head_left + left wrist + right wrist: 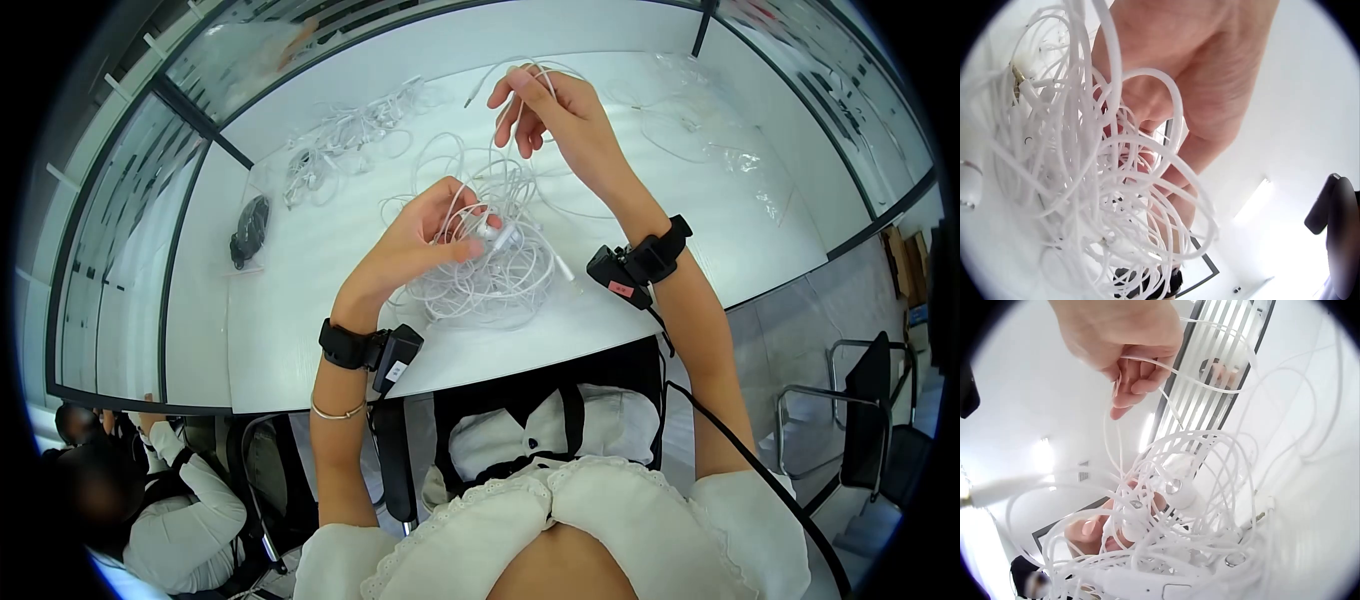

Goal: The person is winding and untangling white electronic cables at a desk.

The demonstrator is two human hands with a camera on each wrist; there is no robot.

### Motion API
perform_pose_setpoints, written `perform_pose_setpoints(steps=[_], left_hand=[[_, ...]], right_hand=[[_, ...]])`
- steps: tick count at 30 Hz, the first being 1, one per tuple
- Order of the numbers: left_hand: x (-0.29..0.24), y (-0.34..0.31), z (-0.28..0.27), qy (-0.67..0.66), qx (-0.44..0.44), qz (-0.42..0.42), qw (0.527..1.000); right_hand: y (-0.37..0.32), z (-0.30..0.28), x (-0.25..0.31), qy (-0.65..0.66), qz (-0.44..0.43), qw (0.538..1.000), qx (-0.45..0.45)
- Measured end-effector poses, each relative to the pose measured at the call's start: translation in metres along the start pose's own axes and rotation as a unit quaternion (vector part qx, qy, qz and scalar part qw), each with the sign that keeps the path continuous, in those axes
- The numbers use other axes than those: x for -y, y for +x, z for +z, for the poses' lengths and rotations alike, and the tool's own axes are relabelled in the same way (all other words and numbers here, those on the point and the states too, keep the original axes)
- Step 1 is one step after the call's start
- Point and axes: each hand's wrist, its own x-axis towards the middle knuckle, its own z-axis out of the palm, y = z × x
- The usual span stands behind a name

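A large tangle of white earphone cables [490, 285] lies near the table's front edge, with earbuds and plugs among the loops. The left hand [425, 232] grips part of the tangle from its left side; in the left wrist view many cable loops [1079, 150] pass in front of its fingers. Raised above and to the right, the right hand [555, 112] pinches a cable between thumb and fingers, and a loose end with a plug [472, 98] hangs to its left. In the right wrist view the right hand [1125, 347] holds strands above the tangle [1179, 506].
Another pile of white cables [350, 130] lies at the back left of the table [310, 255], beside a dark bundle [250, 232]. Clear plastic bags [745, 170] lie at the right. A seated person [180, 510] is at the lower left, and chairs [865, 420] stand at the right.
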Motion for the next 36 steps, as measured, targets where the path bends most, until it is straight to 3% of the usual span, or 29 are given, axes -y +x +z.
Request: perform_pose_setpoints(steps=[4, 7, 10, 13, 17, 24, 28, 35, 36], left_hand=[[-0.006, -0.002, 0.006, -0.011, -0.029, -0.003, 1.0], [-0.009, 0.003, -0.003, -0.052, -0.015, -0.07, 0.996], [-0.012, 0.002, -0.002, -0.003, -0.021, -0.094, 0.995], [0.001, 0.003, 0.004, 0.007, -0.022, -0.017, 1.0], [0.003, 0.004, 0.003, 0.01, -0.073, 0.018, 0.997], [0.004, 0.003, 0.01, 0.075, -0.225, 0.139, 0.962], [0.011, 0.005, -0.005, 0.106, -0.211, 0.141, 0.961], [-0.001, 0.003, 0.005, 0.027, -0.27, 0.161, 0.949], [-0.001, 0.003, 0.004, 0.015, -0.245, 0.143, 0.959]], right_hand=[[0.001, -0.003, 0.001, -0.002, -0.006, 1.0, -0.006], [0.001, -0.004, 0.002, -0.005, -0.002, 1.0, -0.011], [0.001, -0.003, 0.004, -0.005, 0.005, 1.0, -0.014], [0.001, -0.003, 0.003, -0.002, 0.009, 1.0, -0.014], [0.001, -0.002, 0.002, -0.003, 0.003, 1.0, -0.02], [0.003, -0.004, -0.012, -0.013, 0.006, 0.999, -0.04], [0.004, -0.009, -0.015, -0.022, 0.006, 0.997, -0.074], [0.006, -0.013, -0.018, -0.028, 0.006, 0.994, -0.102], [0.006, -0.014, -0.019, -0.029, 0.002, 0.994, -0.11]])
